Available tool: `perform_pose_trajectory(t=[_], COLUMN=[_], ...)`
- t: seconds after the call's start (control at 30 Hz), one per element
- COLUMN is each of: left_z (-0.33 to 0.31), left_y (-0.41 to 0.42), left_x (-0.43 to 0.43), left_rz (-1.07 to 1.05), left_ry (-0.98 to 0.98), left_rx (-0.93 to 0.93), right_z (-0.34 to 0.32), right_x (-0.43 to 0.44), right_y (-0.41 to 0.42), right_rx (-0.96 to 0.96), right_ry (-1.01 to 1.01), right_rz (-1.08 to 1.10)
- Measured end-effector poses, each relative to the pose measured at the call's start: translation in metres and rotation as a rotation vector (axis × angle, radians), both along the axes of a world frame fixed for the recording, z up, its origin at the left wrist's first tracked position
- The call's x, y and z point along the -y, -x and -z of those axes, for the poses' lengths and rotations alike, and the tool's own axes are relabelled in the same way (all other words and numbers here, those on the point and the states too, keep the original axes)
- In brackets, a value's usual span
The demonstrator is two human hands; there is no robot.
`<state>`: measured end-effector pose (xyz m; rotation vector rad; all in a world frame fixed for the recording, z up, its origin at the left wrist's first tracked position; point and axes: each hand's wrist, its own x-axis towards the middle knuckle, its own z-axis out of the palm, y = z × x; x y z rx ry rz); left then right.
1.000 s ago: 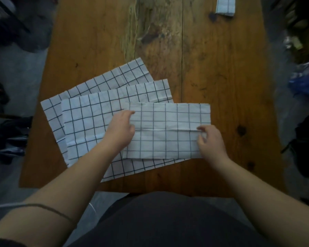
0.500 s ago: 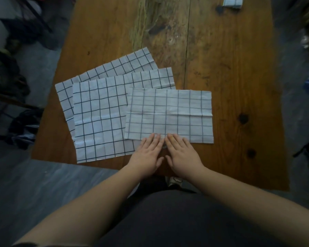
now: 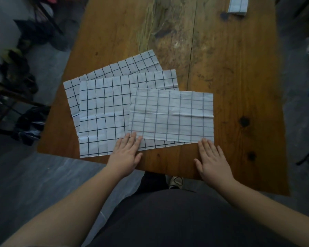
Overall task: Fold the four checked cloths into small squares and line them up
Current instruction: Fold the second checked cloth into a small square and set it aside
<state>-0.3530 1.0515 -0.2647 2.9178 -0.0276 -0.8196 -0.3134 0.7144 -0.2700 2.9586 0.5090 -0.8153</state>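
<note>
Half-folded cloth (image 3: 170,114), topmost of three on table (image 3: 230,68): looks thin, limp, light, apt to slide.
Both flat, fingers straight: left hand (image 3: 126,154) and right hand (image 3: 213,158), tips at its near corners; likely best pinched there.

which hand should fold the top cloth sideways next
Probably the right hand: its fingertips sit at the near right corner of the half-folded cloth, over bare table. The left hand lies partly on the cloth beneath and can pin.
</note>
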Motion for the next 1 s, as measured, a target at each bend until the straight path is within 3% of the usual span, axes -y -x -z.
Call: perform_pose_trajectory(t=[0.1,0.47,1.0], left_z=[-0.003,-0.002,-0.007], left_y=[-0.001,-0.025,-0.002], left_x=[0.005,0.09,0.001], left_rz=[-0.02,0.167,-0.09], left_ry=[-0.018,0.089,0.052], left_rx=[-0.002,-0.004,0.022], right_z=[-0.005,-0.001,-0.003], right_x=[-0.005,-0.069,0.023], right_y=[0.001,-0.008,0.002], right_rx=[-0.001,-0.013,0.004], right_ry=[-0.016,-0.138,-0.087], right_rz=[0.059,-0.146,0.098])
